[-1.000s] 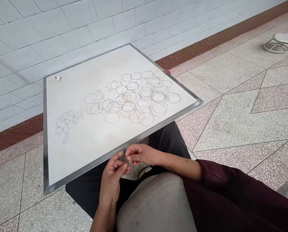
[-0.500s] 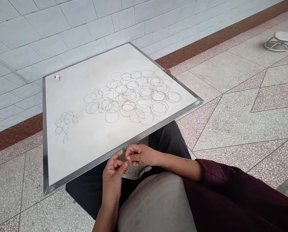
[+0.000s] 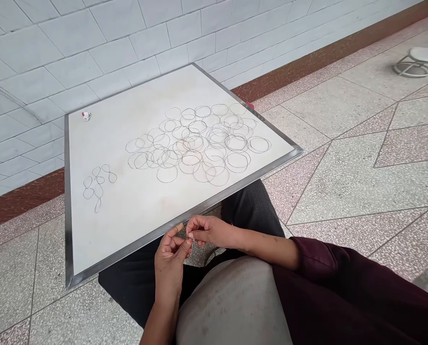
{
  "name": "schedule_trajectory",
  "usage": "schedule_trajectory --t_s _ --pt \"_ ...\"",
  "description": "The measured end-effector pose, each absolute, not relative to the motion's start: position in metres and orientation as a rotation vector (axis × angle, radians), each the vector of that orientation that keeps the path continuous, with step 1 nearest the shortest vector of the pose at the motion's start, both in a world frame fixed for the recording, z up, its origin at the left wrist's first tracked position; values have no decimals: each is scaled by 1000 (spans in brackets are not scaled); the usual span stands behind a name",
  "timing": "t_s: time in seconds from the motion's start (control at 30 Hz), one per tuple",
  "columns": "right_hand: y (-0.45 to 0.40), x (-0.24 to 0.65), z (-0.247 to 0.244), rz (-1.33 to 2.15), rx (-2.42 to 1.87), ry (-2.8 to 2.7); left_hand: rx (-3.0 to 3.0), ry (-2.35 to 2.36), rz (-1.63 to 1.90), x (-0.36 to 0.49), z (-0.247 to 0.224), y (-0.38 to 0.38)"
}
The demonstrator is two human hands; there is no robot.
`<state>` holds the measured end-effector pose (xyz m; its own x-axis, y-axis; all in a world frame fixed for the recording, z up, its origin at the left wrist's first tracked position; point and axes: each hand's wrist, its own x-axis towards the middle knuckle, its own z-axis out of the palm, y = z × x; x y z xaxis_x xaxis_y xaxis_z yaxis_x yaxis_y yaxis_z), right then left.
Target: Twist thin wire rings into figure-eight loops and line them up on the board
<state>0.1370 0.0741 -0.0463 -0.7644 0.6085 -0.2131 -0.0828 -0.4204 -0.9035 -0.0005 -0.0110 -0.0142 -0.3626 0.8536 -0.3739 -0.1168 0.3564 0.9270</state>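
My left hand (image 3: 172, 254) and my right hand (image 3: 207, 231) meet just off the near edge of the white table (image 3: 127, 235), above my lap. Both pinch a thin wire ring, only partly visible between the fingertips. A tan band wraps a fingertip of my left hand. Many thin wire rings (image 3: 167, 174) lie overlapping on the table's middle and right. At the left side rest several wire pieces twisted into figure-eight shapes (image 3: 98, 191).
A small white and red object (image 3: 86, 116) sits at the table's far left corner. White tiled wall (image 3: 120, 24) runs behind the table. A stool (image 3: 419, 60) stands on the floor at the far right.
Both hands stay together at the same spot, with only a very slight shift of the fingers. The whole view has moved a little.
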Motion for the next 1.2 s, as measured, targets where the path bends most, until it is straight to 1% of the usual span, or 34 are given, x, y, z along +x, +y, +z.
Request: schedule_trajectory --t_s 0.27,0.6,1.2 --pt "77 137 -43 2212 -732 -1292 565 1486 1172 -5 -10 -17" --pt "77 138 -41 2254 -698 -1247 496 1506 1155 -6 -5 -27" --pt "76 138 -45 2323 -577 -1239 641 1496 1128 -3 -1 -24"
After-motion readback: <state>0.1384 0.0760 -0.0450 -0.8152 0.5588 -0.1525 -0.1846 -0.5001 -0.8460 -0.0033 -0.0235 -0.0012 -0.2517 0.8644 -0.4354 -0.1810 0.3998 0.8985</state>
